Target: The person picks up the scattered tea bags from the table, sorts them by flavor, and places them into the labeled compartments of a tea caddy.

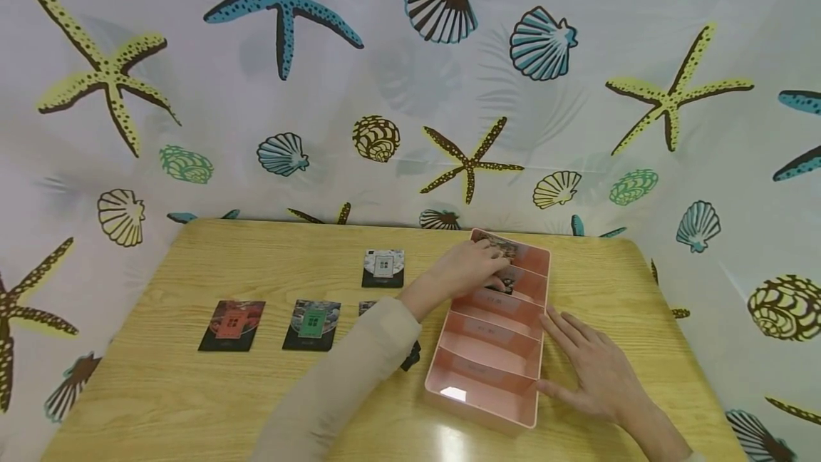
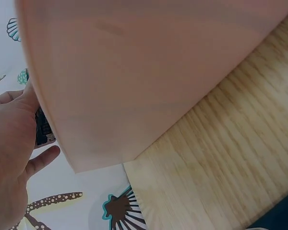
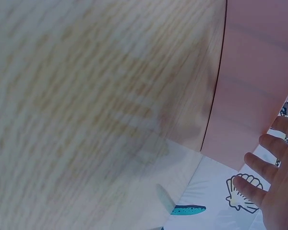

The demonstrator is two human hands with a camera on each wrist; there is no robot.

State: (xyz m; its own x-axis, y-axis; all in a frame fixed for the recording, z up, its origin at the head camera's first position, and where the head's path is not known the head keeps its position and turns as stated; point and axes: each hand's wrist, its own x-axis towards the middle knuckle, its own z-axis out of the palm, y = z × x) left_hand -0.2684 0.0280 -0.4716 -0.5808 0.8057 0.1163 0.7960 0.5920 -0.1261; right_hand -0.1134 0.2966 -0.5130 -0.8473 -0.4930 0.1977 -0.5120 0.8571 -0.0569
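Observation:
A pink divided box (image 1: pixel 481 412) stands on the table, split into several labelled compartments. My left hand (image 1: pixel 463 266) reaches over its far end and pinches a dark printed packet (image 1: pixel 504 282) at the second compartment. The same packet (image 2: pixel 43 128) shows between thumb and fingers in the left wrist view, partly hidden by the box wall. Another dark printed packet (image 1: pixel 497 247) sits in the farthest compartment, partly covered by the fingers. My right hand (image 1: pixel 593 369) lies spread beside the box, fingertips at its right wall; the right wrist view also shows those fingers (image 3: pixel 261 167) extended.
On the table left of the box lie a red-labelled packet (image 1: pixel 232 325), a green-labelled packet (image 1: pixel 312 324) and a white-labelled packet (image 1: pixel 383 268). Other dark packets (image 1: pixel 412 356) are partly hidden by my left sleeve (image 1: pixel 349 376). A shell-and-starfish curtain (image 1: pixel 398 84) hangs behind the table.

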